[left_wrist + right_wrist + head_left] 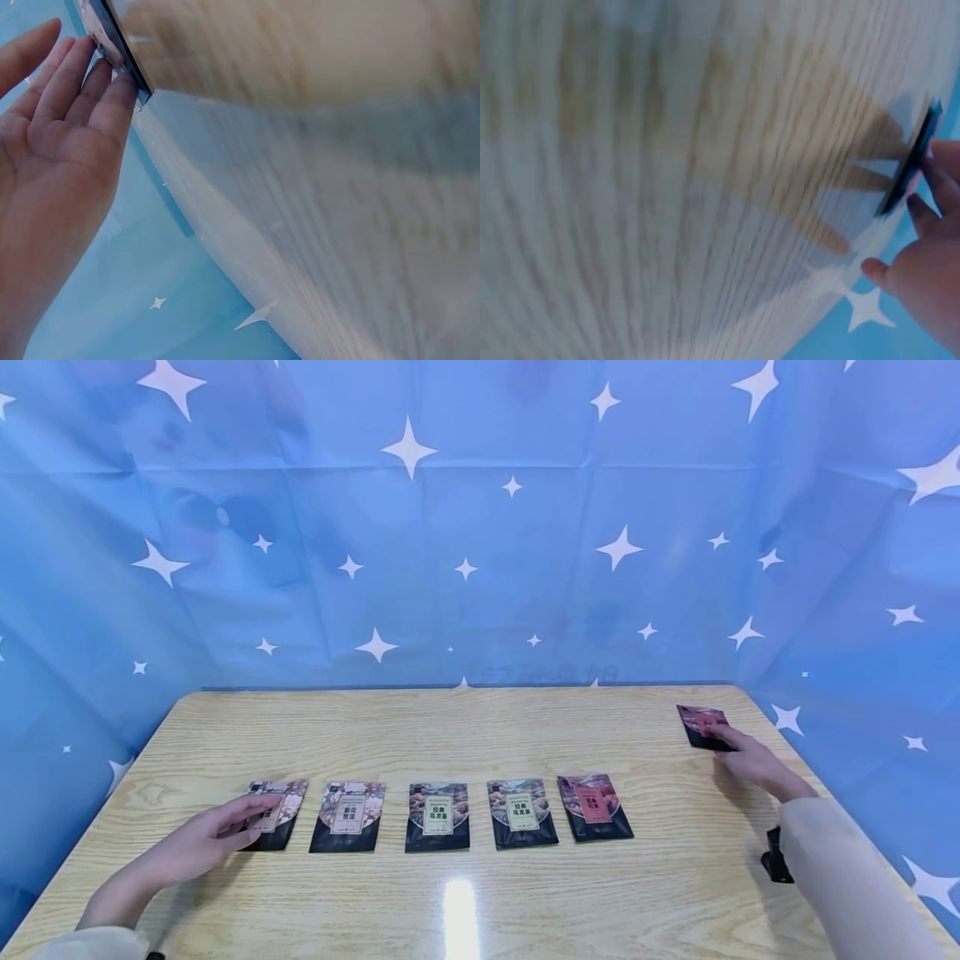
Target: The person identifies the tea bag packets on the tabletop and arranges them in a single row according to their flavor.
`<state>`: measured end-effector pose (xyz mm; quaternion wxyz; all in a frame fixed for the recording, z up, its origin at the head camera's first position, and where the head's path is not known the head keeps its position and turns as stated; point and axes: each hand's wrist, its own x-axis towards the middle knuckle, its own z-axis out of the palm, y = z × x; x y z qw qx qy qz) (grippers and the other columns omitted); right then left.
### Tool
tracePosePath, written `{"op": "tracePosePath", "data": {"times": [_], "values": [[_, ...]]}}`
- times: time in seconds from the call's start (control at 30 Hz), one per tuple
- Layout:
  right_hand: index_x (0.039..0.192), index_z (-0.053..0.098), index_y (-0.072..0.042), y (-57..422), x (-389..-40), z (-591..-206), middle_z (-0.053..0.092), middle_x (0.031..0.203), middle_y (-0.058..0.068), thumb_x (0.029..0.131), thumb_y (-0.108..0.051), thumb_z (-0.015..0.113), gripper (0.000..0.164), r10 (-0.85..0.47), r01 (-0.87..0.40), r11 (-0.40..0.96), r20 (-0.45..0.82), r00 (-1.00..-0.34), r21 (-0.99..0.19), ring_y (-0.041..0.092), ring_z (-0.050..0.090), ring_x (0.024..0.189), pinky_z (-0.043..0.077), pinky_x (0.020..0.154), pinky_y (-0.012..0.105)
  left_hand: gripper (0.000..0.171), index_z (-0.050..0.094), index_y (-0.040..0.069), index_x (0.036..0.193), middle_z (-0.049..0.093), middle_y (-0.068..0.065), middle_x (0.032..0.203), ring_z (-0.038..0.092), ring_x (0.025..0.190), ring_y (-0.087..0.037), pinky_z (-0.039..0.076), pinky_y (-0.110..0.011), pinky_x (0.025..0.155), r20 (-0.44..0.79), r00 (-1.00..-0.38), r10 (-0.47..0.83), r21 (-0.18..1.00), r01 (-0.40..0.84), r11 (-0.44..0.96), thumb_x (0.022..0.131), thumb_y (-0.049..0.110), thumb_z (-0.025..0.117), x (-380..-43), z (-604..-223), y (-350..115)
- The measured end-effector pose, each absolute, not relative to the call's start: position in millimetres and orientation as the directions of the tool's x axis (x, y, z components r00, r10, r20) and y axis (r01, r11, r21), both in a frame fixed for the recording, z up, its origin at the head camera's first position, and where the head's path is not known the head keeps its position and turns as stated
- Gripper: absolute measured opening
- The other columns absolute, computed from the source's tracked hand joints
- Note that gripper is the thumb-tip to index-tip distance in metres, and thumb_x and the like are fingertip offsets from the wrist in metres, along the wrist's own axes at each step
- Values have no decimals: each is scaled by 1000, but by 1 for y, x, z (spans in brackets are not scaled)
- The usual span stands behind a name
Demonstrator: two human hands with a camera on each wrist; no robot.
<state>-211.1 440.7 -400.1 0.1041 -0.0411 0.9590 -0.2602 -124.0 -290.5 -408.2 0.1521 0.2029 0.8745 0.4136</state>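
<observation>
In the head view my left hand (198,839) lies over the leftmost packet (281,835), a pale floral pouch with a black lower part. The left wrist view shows its fingers (64,86) fairly straight, tips touching the packet (120,49), thumb held apart. At the table's far right, my right hand (753,764) rests its fingertips on a red-labelled packet (693,718). From the right wrist, that packet (911,165) appears edge-on under extended fingers (941,184). The right thumb's contact is unclear.
Between the hands lie a pale floral packet (347,839), two green-labelled packets (437,842) (522,837) and another red-labelled packet (595,806) in a row. They sit on a wood-grain table (450,727). A blue star-patterned cloth (480,610) hangs around it.
</observation>
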Motion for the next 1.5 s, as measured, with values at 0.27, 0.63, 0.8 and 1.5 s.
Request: {"op": "tracePosePath", "data": {"times": [0.27, 0.63, 0.8, 1.5], "values": [[132, 33, 15, 444, -196, -395, 23, 129, 45, 89, 2, 41, 45, -164, -75, 869, -143, -976, -490, 61, 20, 117, 22, 90, 67, 44, 39, -2, 135, 36, -30, 134, 42, 117, -36, 45, -21, 81, -83, -872, 482, 775, 247, 581, 95, 13, 49, -125, -410, -291], [128, 42, 14, 427, -161, -396, 33, 126, 43, 91, 4, 44, 38, -250, -193, 848, -51, -967, -493, 59, 31, 114, 31, 85, 64, 45, 37, -5, 135, 34, -33, 134, 38, 117, -46, 46, -21, 82, -88, -863, 498, 798, 239, 554, 95, 12, 48, -125, -412, -293], [127, 44, 13, 413, -144, -396, 37, 125, 41, 90, 6, 46, 38, -275, -224, 839, -33, -961, -496, 57, 34, 113, 34, 84, 63, 45, 38, -5, 135, 34, -32, 134, 40, 115, -44, 47, -24, 82, -89, -864, 496, 786, 245, 567, 95, 13, 49, -125, -412, -293], [132, 43, 6, 358, -97, -391, 43, 127, 33, 88, 5, 51, 45, -403, -287, 778, -93, -911, -559, 47, 43, 112, 48, 79, 36, 44, 38, -6, 134, 35, -33, 133, 36, 109, 13, 46, -19, 80, -56, -860, 508, 811, 257, 525, 95, 12, 50, -125, -414, -293]]}}
